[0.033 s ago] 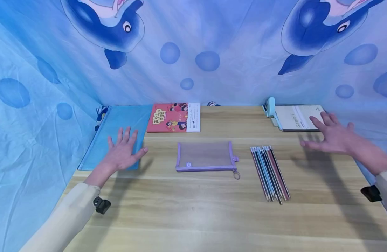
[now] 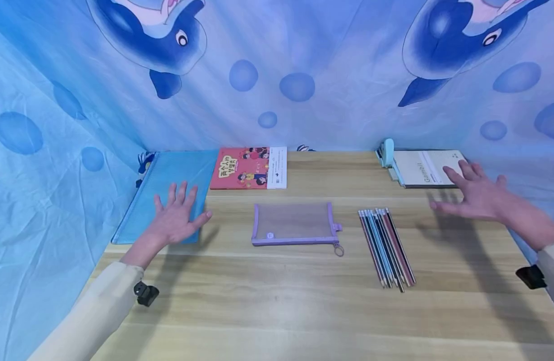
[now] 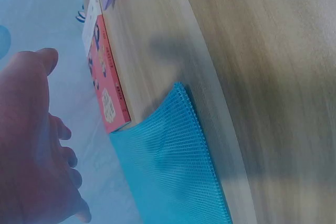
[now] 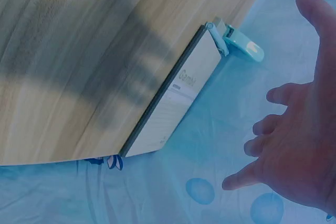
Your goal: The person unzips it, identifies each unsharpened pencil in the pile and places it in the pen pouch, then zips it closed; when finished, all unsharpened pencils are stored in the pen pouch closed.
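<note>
My left hand (image 2: pixel 175 220) is held over the blue mesh folder (image 2: pixel 177 165) at the left, fingers spread and holding nothing. On the other side my right hand (image 2: pixel 477 195), also spread and bare, hovers near the front right corner of the white notebook (image 2: pixel 414 168). Between the hands lies a flat purple mesh zip pouch (image 2: pixel 292 220) with a ring on its zipper. Right of the pouch a bundle of pencils (image 2: pixel 387 250) lies side by side, tips toward me. The left wrist view shows the folder's mesh edge (image 3: pixel 184 145) below the hand.
A red and white book (image 2: pixel 247 168) lies at the back, beside the folder. A light-blue stapler (image 2: pixel 386 154) rests at the notebook's left edge. Blue cloth with printed dolphins (image 2: pixel 277 65) hangs behind and along both sides of the wooden table (image 2: pixel 267 301).
</note>
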The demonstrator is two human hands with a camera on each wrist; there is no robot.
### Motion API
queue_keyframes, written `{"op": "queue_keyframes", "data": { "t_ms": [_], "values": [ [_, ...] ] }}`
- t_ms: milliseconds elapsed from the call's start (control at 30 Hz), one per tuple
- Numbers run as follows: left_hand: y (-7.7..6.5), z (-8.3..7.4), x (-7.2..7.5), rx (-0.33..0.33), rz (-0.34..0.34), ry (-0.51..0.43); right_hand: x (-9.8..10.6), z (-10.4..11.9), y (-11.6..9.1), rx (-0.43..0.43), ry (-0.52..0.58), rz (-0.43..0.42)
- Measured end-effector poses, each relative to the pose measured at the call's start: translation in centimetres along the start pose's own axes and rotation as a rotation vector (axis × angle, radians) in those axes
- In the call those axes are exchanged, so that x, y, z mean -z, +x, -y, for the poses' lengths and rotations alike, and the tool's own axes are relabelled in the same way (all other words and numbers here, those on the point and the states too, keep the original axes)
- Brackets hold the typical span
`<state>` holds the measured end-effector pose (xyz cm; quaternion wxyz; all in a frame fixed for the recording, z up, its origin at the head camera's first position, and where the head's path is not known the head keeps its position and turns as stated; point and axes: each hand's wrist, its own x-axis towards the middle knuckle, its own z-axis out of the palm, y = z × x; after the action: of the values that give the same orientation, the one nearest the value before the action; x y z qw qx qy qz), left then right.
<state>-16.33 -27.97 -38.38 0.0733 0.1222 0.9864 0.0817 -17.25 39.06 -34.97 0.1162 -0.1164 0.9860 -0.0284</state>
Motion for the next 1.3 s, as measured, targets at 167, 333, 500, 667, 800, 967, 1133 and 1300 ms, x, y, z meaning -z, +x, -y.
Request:
{"op": "queue_keyframes", "data": {
  "t_ms": [167,333,500,667,800,967,1133,1300],
  "values": [
    [-0.1,-0.8,-0.3,-0.02,0.008,-0.015,-0.3,1.6,0.1,0.038,0.04,-0.021],
    [-0.1,-3.5,-2.0,-0.044,0.016,-0.184,-1.9,6.1,0.7,0.145,0.242,-0.144],
    [0.7,-6.8,-4.2,-0.014,0.047,-0.385,-3.9,12.0,2.2,0.181,0.574,-0.057],
    [2.0,-9.2,-5.3,0.027,0.04,-0.471,-5.8,15.9,4.6,0.108,0.798,0.125],
    [2.8,-10.4,-5.6,0.064,0.058,-0.5,-6.8,17.8,6.2,0.011,0.811,0.167],
    [3.3,-11.3,-5.8,0.085,0.08,-0.503,-7.5,20.0,7.5,-0.049,0.85,0.211],
    [3.8,-11.8,-5.9,0.095,0.094,-0.506,-8.0,20.7,8.0,-0.056,0.889,0.215],
    [3.9,-11.9,-5.9,0.108,0.059,-0.52,-8.2,20.0,8.1,-0.032,1.07,0.289]
  ]
}}
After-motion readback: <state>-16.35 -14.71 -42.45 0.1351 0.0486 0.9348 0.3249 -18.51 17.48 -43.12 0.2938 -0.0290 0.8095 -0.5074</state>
